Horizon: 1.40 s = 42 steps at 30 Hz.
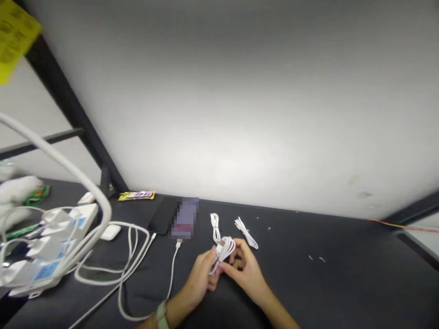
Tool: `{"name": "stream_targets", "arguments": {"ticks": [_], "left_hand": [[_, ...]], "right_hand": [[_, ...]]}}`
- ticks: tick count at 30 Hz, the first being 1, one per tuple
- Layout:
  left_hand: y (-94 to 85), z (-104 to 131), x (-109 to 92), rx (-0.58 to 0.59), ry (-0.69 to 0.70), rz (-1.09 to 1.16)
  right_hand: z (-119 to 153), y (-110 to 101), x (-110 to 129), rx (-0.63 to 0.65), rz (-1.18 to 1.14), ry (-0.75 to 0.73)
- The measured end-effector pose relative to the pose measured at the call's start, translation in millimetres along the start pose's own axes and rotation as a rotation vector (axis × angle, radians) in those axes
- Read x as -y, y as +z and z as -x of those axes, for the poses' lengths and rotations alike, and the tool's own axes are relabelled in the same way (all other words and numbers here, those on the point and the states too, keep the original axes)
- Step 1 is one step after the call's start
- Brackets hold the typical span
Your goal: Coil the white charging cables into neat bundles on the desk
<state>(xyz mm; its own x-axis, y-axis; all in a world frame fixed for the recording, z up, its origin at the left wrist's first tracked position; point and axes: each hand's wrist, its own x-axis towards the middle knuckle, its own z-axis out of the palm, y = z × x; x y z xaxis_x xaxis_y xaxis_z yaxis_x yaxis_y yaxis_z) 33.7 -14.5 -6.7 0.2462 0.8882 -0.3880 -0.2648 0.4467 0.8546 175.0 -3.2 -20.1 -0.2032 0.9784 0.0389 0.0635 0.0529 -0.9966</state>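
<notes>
Between my two hands, just above the black table, is a coiled white charging cable with a dark tie round its middle. My left hand is closed on the coil's lower left end, near a white plug. My right hand pinches the coil from the right with thumb and fingers. Right behind it on the table lies a second bundled white cable. A third bundled cable rests slanted to the right of that one.
To the left, a phone with a lit screen is plugged into a white cord, beside a dark phone. Loose white cords run to a power strip. A yellow snack bar lies by the wall; white scraps lie right.
</notes>
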Motion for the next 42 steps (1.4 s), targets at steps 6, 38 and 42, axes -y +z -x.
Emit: {"name": "stream_targets", "arguments": {"ticks": [6, 38, 42], "left_hand": [[0.5, 7, -3, 0.077, 0.048, 0.087], [11.4, 9, 7, 0.136, 0.05, 0.175], [15.2, 9, 11, 0.097, 0.037, 0.19]], "right_hand": [[1, 1, 11, 0.096, -0.015, -0.04], [8, 3, 25, 0.026, 0.294, -0.316], [9, 3, 27, 0.031, 0.265, -0.347]]}}
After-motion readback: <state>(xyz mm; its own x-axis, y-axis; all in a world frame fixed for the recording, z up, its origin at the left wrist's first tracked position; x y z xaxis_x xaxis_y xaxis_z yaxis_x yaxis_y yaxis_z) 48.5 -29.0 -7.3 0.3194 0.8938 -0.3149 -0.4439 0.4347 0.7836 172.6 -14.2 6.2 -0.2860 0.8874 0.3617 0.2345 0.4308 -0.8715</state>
